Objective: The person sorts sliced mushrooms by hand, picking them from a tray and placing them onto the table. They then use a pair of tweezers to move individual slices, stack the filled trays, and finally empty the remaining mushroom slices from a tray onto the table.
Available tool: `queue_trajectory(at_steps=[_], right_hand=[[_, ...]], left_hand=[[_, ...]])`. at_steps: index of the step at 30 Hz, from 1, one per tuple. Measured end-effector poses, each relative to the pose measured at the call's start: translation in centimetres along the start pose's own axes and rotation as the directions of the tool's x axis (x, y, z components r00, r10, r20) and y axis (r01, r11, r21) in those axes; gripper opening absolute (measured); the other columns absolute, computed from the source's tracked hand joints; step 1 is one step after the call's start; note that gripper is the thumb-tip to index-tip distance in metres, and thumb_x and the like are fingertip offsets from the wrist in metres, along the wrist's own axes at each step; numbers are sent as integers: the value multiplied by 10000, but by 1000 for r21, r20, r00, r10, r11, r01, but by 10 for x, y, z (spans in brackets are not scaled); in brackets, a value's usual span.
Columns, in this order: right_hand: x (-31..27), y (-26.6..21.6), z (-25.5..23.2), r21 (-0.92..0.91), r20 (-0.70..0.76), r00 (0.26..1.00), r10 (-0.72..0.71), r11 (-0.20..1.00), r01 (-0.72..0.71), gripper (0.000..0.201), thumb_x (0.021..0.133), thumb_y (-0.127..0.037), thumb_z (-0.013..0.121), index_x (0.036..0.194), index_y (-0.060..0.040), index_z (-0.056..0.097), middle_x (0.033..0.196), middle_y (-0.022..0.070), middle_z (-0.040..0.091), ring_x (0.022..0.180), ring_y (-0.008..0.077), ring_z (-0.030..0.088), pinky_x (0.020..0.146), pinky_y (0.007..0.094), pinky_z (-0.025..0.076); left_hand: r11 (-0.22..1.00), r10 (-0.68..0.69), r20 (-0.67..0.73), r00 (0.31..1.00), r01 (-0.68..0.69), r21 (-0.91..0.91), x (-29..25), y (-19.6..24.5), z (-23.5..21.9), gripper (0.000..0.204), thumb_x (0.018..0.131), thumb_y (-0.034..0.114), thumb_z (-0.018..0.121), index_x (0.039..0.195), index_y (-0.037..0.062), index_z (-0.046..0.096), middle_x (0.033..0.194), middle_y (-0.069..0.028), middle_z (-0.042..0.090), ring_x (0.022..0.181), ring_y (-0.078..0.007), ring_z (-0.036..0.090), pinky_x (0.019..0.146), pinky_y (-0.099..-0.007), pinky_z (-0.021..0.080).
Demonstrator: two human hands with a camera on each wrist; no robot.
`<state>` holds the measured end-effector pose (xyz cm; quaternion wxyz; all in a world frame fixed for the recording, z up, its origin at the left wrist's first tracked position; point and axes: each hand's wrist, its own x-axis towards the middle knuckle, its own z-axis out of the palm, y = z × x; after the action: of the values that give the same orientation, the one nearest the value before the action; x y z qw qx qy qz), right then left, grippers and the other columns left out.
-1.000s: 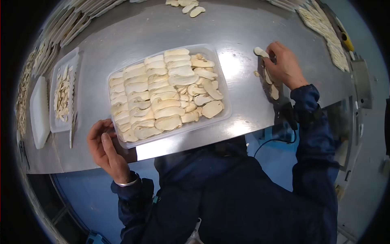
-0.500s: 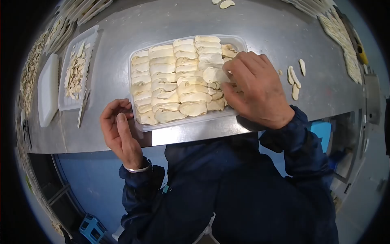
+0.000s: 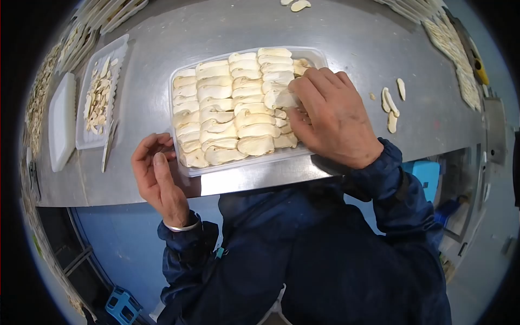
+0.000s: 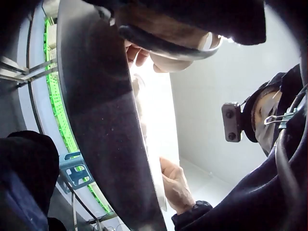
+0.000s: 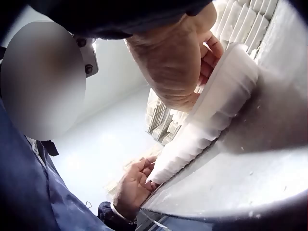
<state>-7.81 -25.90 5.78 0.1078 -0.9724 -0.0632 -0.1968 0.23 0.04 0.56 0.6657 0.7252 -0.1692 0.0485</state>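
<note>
A clear plastic tray [image 3: 216,169] on the metal table holds overlapping rows of pale mushroom slices [image 3: 216,89]. Over its right side my right hand [image 3: 338,119] pinches one mushroom slice [image 3: 277,99] between thumb and fingers, close above the layer. That hand hides part of the right-hand rows. My left hand [image 3: 161,179] rests at the tray's front left corner, fingers loosely bent with the tips right at the rim and the thumb standing apart. In the right wrist view, the tray's ribbed side [image 5: 211,115] lies between the right hand [image 5: 173,62] and the left hand [image 5: 132,190].
Several loose slices [image 3: 391,108] lie to the right on the table, with more slices [image 3: 299,5] at the far edge. On the left stand a white tray of small pieces [image 3: 99,97], a knife [image 3: 110,146] and a white foam-like tray [image 3: 63,122]. Filled trays line the back.
The right hand has come from the loose slices on the right to over the tray, carrying a slice, then shifted slightly left. The left hand has stayed at the tray corner.
</note>
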Motion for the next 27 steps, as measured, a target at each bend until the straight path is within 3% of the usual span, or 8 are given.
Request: queue_trajectory(at_steps=[2,5,8,11,12,18,24,27], right_hand=[[-2,-1,-8,-11,0,999,32,999,-32,194,694,-68,631,852,-19,530,818,115,531,814,261,533,696,365,404],[-16,18,-34,-23,-140,978,157,987,-161,197,698,-64,627,877,-45,547,842,105,544,826,269,541,696,362,400],[-51,65,-58,-35,-244,883,400,907,-421,100,726,-83,634,790,-32,577,779,129,551,737,311,546,648,387,414],[-86,88,-74,-297,-63,832,551,786,-543,109,741,-102,629,776,-7,587,763,146,556,701,322,550,623,403,421],[-89,85,-77,-250,-1,745,667,721,-646,140,741,-115,624,807,6,595,775,150,565,706,326,564,635,407,433],[-106,92,-60,-126,-21,770,638,762,-635,176,732,-133,631,817,16,588,790,156,576,728,339,574,662,416,450],[-107,98,-52,-169,-89,744,663,726,-667,176,734,-144,629,787,12,568,737,157,574,672,319,575,613,395,443],[-107,98,-54,57,-40,604,796,605,-794,165,750,-150,613,752,10,571,658,146,579,592,291,569,567,369,435]], left_hand=[[1000,-2,-4,1000,2,2,0,-1,-1,275,968,93,380,1190,-44,469,1112,-149,565,989,-163,544,810,-247,432],[999,-12,0,1000,12,45,0,-2,-2,291,972,117,373,1197,-40,469,1115,-143,567,1006,-170,545,822,-257,425],[1000,-17,9,1000,17,9,-1,-2,-2,293,973,112,370,1205,-41,463,1123,-148,561,1009,-176,546,833,-269,433],[1000,-23,15,1000,24,-11,0,-4,-3,294,975,111,372,1211,-41,457,1130,-156,556,1010,-181,545,847,-283,440],[999,-28,15,999,28,-20,0,-5,-4,295,975,112,373,1213,-42,455,1133,-159,554,1010,-183,545,852,-287,442],[997,-49,-2,999,49,-61,0,-2,1,286,959,100,414,1206,-35,465,1107,-146,569,962,-148,521,839,-259,412],[998,-37,0,999,37,-41,0,-6,-2,283,961,105,415,1203,-33,468,1112,-142,571,961,-148,525,831,-256,413],[999,-42,-11,999,41,-24,-1,-4,-1,284,962,106,415,1203,-34,468,1112,-142,572,964,-150,529,831,-256,413]])
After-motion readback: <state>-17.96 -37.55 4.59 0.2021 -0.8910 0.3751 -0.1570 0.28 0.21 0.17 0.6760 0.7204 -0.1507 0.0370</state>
